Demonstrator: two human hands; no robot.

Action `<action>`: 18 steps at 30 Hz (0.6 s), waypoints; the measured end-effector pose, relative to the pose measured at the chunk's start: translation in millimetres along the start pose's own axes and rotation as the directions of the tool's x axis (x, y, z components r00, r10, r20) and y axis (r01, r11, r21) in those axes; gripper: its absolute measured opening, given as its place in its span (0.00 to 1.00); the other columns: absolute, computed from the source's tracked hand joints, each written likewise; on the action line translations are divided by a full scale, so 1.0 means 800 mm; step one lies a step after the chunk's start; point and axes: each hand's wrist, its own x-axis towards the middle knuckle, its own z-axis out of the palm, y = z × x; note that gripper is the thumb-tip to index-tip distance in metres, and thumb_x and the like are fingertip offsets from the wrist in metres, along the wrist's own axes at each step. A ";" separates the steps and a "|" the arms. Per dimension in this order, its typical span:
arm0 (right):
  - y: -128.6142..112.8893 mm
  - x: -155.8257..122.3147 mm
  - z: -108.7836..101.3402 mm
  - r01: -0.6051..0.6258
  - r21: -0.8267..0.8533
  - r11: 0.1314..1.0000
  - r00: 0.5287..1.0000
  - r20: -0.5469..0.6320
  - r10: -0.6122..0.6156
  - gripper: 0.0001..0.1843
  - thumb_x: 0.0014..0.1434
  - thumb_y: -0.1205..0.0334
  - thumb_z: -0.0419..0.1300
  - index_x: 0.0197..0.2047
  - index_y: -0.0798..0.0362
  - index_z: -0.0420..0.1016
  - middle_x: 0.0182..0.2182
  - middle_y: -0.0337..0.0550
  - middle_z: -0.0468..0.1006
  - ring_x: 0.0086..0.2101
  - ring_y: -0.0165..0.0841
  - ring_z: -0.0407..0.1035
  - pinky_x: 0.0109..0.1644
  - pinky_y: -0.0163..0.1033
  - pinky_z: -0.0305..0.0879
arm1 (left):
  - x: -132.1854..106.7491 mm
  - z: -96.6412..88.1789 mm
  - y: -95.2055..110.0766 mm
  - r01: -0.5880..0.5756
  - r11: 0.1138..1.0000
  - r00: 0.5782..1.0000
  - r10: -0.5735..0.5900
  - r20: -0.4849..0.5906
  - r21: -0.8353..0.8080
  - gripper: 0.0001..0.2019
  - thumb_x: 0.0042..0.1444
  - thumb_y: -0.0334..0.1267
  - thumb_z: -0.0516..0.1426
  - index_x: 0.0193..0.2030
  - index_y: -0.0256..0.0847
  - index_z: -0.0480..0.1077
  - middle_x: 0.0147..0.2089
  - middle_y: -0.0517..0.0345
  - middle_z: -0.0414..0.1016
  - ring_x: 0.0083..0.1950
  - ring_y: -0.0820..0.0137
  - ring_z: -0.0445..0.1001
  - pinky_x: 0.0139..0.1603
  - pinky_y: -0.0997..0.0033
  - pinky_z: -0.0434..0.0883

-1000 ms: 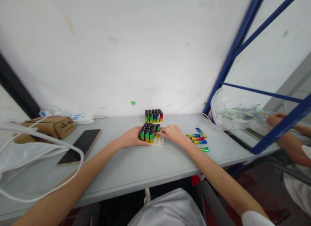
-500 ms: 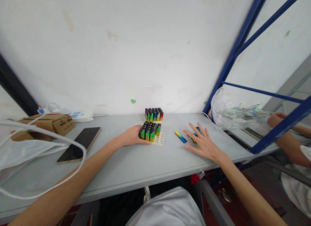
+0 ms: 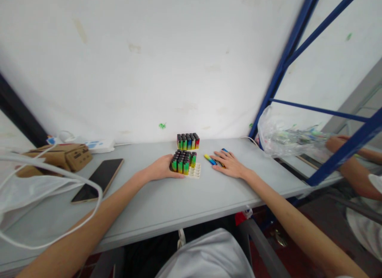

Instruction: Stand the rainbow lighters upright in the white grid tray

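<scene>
My left hand (image 3: 160,168) wraps around the left side of a white tray (image 3: 194,173) in which several green-and-yellow lighters (image 3: 180,165) with black tops stand upright. Bare slots show at the tray's right end. To the right, my right hand (image 3: 230,166) lies with fingers outstretched over a few loose lighters on the table. A yellow-and-blue lighter (image 3: 210,159) sticks out past its fingertips, and a blue lighter (image 3: 225,150) shows above the fingers; the others are partly hidden under the hand. Behind the tray stands a second block of multicoloured lighters (image 3: 188,142).
On the left of the grey table (image 3: 167,198) lie a phone (image 3: 100,178), a cardboard box (image 3: 71,156) and a looping white cable (image 3: 97,208). A blue metal frame (image 3: 276,79) rises at the right, beside a clear plastic bag (image 3: 277,136) and another person's hand (image 3: 336,144).
My right hand has moved left and lowered onto the loose lighters, which have slid left toward the tray. My left hand keeps its hold on the tray.
</scene>
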 end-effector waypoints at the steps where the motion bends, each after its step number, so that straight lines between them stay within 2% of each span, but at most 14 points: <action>1: 0.000 0.005 -0.001 0.015 0.039 0.999 1.000 -0.017 -0.014 0.35 0.68 0.34 0.48 0.72 0.39 0.62 0.72 0.47 0.58 0.72 0.51 0.47 0.73 0.63 0.42 | 0.000 0.000 0.000 -0.004 1.000 1.000 0.004 0.005 -0.003 0.37 0.45 0.63 0.67 0.57 0.41 0.72 0.56 0.49 0.79 0.56 0.52 0.76 0.61 0.57 0.71; 3: 0.007 0.019 -0.008 0.020 0.140 0.990 0.993 -0.115 -0.003 0.32 0.71 0.38 0.46 0.71 0.42 0.64 0.71 0.47 0.60 0.70 0.45 0.51 0.73 0.56 0.47 | 0.000 -0.001 0.001 0.001 1.000 1.000 -0.001 0.007 -0.001 0.38 0.45 0.64 0.67 0.57 0.41 0.72 0.56 0.50 0.78 0.56 0.51 0.76 0.61 0.56 0.71; 6: 0.030 0.043 -0.024 -0.097 0.212 0.973 0.943 -0.293 0.158 0.28 0.74 0.48 0.44 0.66 0.52 0.71 0.62 0.54 0.74 0.61 0.42 0.68 0.67 0.49 0.60 | 0.000 0.000 0.001 0.020 1.000 1.000 -0.020 0.010 0.016 0.39 0.44 0.65 0.67 0.57 0.41 0.72 0.56 0.49 0.78 0.55 0.51 0.76 0.60 0.56 0.71; 7: 0.039 0.051 -0.029 -0.175 0.178 0.968 0.936 -0.276 0.220 0.26 0.72 0.50 0.48 0.63 0.56 0.74 0.57 0.56 0.78 0.56 0.43 0.72 0.63 0.48 0.63 | 0.000 0.000 0.000 0.026 0.999 1.000 -0.026 0.008 0.019 0.39 0.44 0.65 0.67 0.57 0.41 0.73 0.55 0.49 0.79 0.55 0.51 0.76 0.60 0.56 0.72; 10: 0.061 0.070 -0.037 -0.363 0.036 0.931 0.928 -0.071 0.365 0.20 0.62 0.54 0.63 0.50 0.60 0.82 0.44 0.60 0.84 0.46 0.47 0.78 0.53 0.44 0.69 | 0.001 0.001 -0.001 0.027 1.000 1.000 -0.027 -0.008 0.009 0.38 0.43 0.65 0.67 0.56 0.41 0.73 0.54 0.50 0.79 0.54 0.51 0.76 0.58 0.56 0.72; 11: 0.065 0.075 -0.037 -0.391 0.014 0.920 0.920 -0.023 0.392 0.16 0.59 0.56 0.66 0.44 0.60 0.84 0.40 0.59 0.85 0.43 0.47 0.79 0.50 0.43 0.70 | 0.001 0.002 -0.002 0.024 1.000 1.000 -0.024 -0.012 0.002 0.38 0.43 0.65 0.67 0.56 0.42 0.74 0.53 0.51 0.80 0.54 0.51 0.76 0.58 0.57 0.72; 13: 0.069 0.081 -0.037 -0.412 0.017 0.911 0.911 -0.001 0.412 0.11 0.57 0.58 0.68 0.35 0.59 0.84 0.34 0.57 0.85 0.40 0.47 0.80 0.45 0.41 0.70 | 0.001 0.002 -0.002 0.020 1.000 1.000 -0.021 -0.017 -0.006 0.38 0.42 0.65 0.67 0.56 0.42 0.74 0.52 0.51 0.80 0.54 0.51 0.76 0.57 0.57 0.72; 14: 0.068 0.084 -0.037 -0.412 0.020 0.911 0.911 -0.014 0.413 0.11 0.58 0.58 0.67 0.34 0.59 0.83 0.34 0.56 0.85 0.39 0.46 0.80 0.44 0.40 0.70 | 0.001 0.002 -0.001 0.023 1.000 1.000 -0.023 -0.017 -0.005 0.38 0.42 0.65 0.67 0.55 0.42 0.74 0.52 0.51 0.80 0.53 0.51 0.77 0.57 0.58 0.72; 16: 0.060 0.088 -0.038 -0.402 0.087 0.912 0.910 -0.073 0.408 0.12 0.61 0.58 0.64 0.40 0.59 0.81 0.39 0.56 0.84 0.38 0.42 0.80 0.43 0.39 0.70 | 0.001 0.001 -0.001 0.033 0.999 0.999 -0.033 -0.009 0.005 0.39 0.42 0.65 0.67 0.56 0.42 0.74 0.53 0.50 0.79 0.53 0.51 0.77 0.57 0.57 0.72; 18: 0.045 0.091 -0.041 -0.322 0.325 0.889 0.911 -0.149 0.384 0.15 0.64 0.56 0.60 0.48 0.58 0.76 0.48 0.57 0.81 0.37 0.37 0.79 0.40 0.39 0.72 | 0.001 0.001 -0.001 0.036 0.999 0.999 -0.036 -0.002 0.020 0.39 0.43 0.66 0.67 0.56 0.41 0.73 0.54 0.49 0.79 0.54 0.51 0.76 0.58 0.57 0.72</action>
